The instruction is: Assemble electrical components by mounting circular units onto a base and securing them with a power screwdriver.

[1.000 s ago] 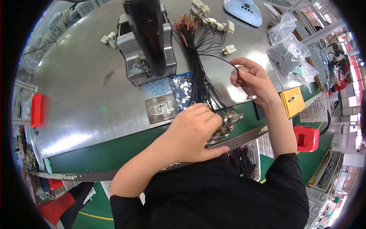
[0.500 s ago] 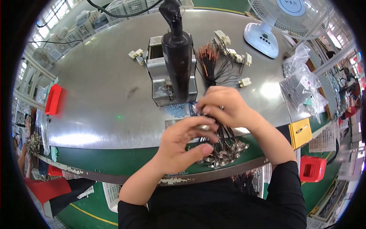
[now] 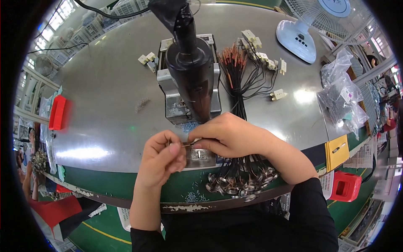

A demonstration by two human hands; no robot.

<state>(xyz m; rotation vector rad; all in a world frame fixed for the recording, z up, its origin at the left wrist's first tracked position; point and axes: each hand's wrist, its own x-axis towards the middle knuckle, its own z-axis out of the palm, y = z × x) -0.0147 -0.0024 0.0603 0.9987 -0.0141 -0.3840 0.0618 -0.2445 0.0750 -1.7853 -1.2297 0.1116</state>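
Observation:
My left hand (image 3: 161,158) is closed in a pinch in front of the machine. My right hand (image 3: 230,135) bends over from the right, its fingertips pinched too. A short stretch of thin wire (image 3: 187,145) runs between the two sets of fingertips; its ends are hidden in the fingers. Under my right hand passes a tied bundle of black wires (image 3: 239,105) with orange-brown ends at the far side. Its near end fans out into several round shiny metal pieces (image 3: 241,182). A small metal plate with a slot (image 3: 199,154) lies just below my fingertips.
A machine with a black cylinder (image 3: 191,80) stands beyond my hands, small blue pieces (image 3: 187,127) at its foot. More lie at the table edge (image 3: 196,197). White connectors (image 3: 278,95), a fan (image 3: 296,40), plastic bags (image 3: 342,90) and a yellow pad (image 3: 337,152) are to the right.
Both hands have moved left from the wire bundle and come together, pinching the thin wire. The round metal pieces show more fully. The whole view has shifted slightly.

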